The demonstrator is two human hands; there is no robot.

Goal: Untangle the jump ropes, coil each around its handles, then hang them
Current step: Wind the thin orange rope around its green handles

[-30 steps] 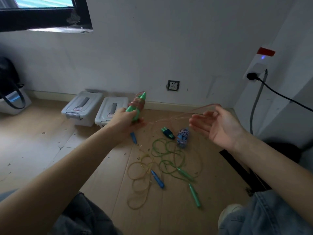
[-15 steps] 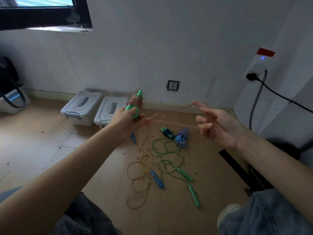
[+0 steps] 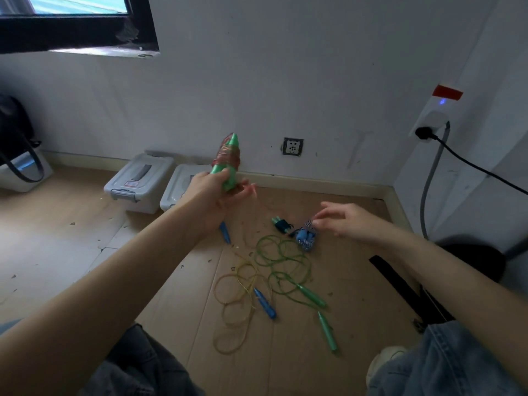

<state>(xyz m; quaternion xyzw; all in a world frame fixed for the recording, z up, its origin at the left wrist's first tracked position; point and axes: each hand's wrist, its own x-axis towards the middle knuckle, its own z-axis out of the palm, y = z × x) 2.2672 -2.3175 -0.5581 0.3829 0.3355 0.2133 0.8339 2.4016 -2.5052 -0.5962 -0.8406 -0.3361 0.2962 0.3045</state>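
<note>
Gripping a pair of green handles [image 3: 228, 170] in your left hand [image 3: 210, 192], you hold them raised and pointing up toward the wall, with reddish rope [image 3: 227, 154] wound round their upper half. Your fingers [image 3: 243, 191] curl round the lower part of the handles, and a short red rope end sticks out beside your fingertips.

Your right hand [image 3: 347, 221] hangs over the floor with its fingers loosely spread and slightly bent, holding nothing; its fingertips sit just above a blue-and-white coiled rope bundle [image 3: 305, 238], though you cannot tell whether they touch it. Just left of that bundle lies a small dark bundle with green handles [image 3: 281, 224].

Nearer to you on the wooden floor [image 3: 85, 252], a green rope [image 3: 281, 258] lies in loose loops, its two green handles [image 3: 317, 310] pointing toward your right knee. A yellow rope [image 3: 234, 304] tangles beside it on the left, overlapping it, with one blue handle [image 3: 264, 302] among its loops and another blue handle [image 3: 225, 232] lying under your left wrist.

Two grey lidded bins [image 3: 137, 181] stand against the wall behind your left hand.
</note>
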